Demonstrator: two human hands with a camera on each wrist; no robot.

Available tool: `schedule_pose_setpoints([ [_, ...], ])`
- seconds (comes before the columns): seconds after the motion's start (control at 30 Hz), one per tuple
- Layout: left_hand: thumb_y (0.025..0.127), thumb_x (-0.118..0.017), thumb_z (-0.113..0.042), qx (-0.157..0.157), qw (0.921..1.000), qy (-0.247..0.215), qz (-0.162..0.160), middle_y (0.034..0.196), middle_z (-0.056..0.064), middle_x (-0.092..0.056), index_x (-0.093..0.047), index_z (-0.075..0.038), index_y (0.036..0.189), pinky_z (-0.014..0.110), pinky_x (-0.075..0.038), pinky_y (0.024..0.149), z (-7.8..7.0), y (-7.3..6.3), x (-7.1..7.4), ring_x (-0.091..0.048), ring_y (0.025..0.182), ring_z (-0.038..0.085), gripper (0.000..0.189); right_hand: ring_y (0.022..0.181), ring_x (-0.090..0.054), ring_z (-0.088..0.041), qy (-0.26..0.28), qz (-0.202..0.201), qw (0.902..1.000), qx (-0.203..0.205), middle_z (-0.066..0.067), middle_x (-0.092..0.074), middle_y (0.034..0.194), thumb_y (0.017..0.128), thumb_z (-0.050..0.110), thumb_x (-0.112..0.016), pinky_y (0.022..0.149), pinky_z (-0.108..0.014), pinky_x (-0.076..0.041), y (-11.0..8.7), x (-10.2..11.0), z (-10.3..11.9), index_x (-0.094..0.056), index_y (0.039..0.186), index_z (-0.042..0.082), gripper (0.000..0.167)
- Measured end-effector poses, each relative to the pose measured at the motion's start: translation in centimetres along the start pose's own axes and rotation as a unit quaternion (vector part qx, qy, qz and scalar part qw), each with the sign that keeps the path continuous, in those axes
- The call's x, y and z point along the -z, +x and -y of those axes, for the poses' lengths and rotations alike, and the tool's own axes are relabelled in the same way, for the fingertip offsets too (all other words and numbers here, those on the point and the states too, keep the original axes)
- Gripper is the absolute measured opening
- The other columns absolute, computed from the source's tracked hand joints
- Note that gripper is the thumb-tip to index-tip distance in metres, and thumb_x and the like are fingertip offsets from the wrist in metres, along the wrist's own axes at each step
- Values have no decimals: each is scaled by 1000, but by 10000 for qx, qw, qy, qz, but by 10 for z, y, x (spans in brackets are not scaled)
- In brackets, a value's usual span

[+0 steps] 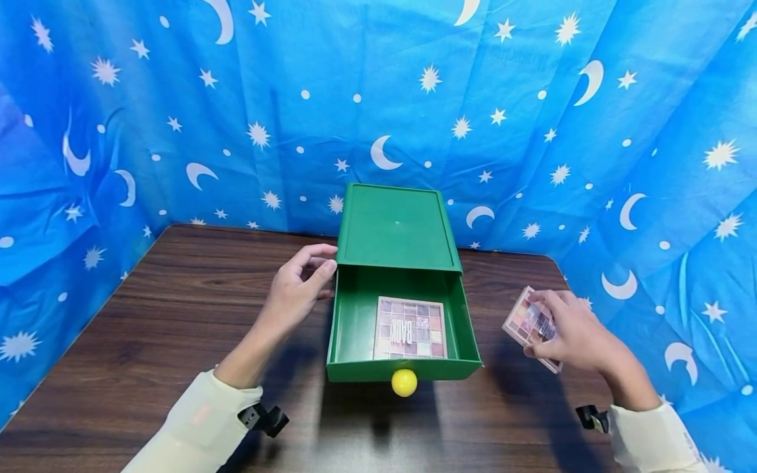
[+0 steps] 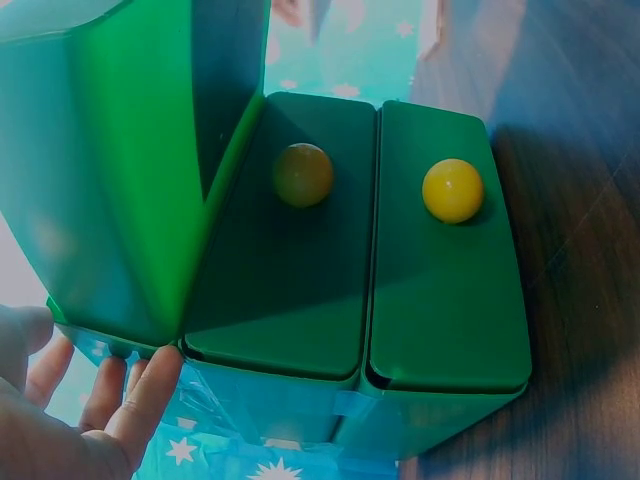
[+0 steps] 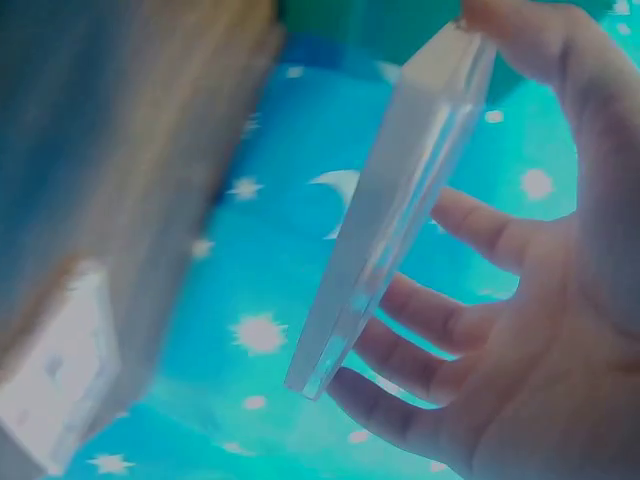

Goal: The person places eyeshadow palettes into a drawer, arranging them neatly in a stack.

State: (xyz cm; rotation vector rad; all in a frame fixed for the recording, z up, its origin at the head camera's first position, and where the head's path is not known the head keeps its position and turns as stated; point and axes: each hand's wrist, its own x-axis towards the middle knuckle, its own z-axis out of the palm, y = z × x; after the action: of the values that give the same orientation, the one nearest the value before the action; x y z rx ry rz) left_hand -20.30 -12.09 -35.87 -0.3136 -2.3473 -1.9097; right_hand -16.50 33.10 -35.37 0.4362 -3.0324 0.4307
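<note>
A green drawer cabinet (image 1: 399,226) stands mid-table, its top drawer (image 1: 355,328) pulled out towards me. Inside that drawer lies an eyeshadow palette (image 1: 410,328) with a clear lid and white lettering. My left hand (image 1: 298,282) touches the cabinet's left side by the front edge; in the left wrist view its fingertips (image 2: 155,385) rest against that side. To the right of the drawer, my right hand (image 1: 570,328) holds a second eyeshadow palette (image 1: 520,318) above the table, thumb on one edge and fingers on the opposite one. The right wrist view shows this palette (image 3: 400,200) edge-on.
Two closed drawers with yellow ball knobs (image 2: 453,191) sit below the pulled-out one, which has its own yellow knob (image 1: 404,382). A pale flat thing (image 3: 60,375) lies near the table's edge. A blue cloth (image 1: 284,98) with moons and stars hangs behind the brown table (image 1: 195,309).
</note>
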Motion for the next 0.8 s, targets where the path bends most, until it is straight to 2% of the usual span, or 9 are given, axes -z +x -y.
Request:
schedule_pose_setpoints([
  [0.27,105,-57,-27,-32,10000,-33,5,121,20,-63,-59,-13,137,43,-65,81,0,-1,1,-64,105,33,34,104,-43,-29,147,-329,9970,680,-16,-52,123,68,28,-90,75,-34,-39,10,27,36,-54,133,10,77],
  [0.4,105,-57,-27,-33,10000,-43,0,121,20,-63,-59,-13,136,43,-65,80,0,-1,0,-64,105,33,34,110,-43,-30,140,-377,9940,1019,-14,-51,129,66,27,-90,79,-39,-41,15,36,56,-54,134,13,78],
  [0.57,105,-57,-27,-49,10000,-37,-3,121,20,-63,-59,-13,137,43,-65,81,-1,-1,1,-64,104,30,34,118,-40,-29,293,-233,9910,1286,-11,-48,137,68,29,-88,82,-40,-47,22,46,83,-53,139,16,80],
  [0.8,105,-57,-27,-37,10000,-68,3,121,20,-63,-59,-13,137,29,-64,76,0,-2,1,-64,105,32,34,127,-39,-29,449,91,9840,1725,-10,-45,146,68,34,-89,88,-41,-50,31,45,121,-55,141,22,81],
])
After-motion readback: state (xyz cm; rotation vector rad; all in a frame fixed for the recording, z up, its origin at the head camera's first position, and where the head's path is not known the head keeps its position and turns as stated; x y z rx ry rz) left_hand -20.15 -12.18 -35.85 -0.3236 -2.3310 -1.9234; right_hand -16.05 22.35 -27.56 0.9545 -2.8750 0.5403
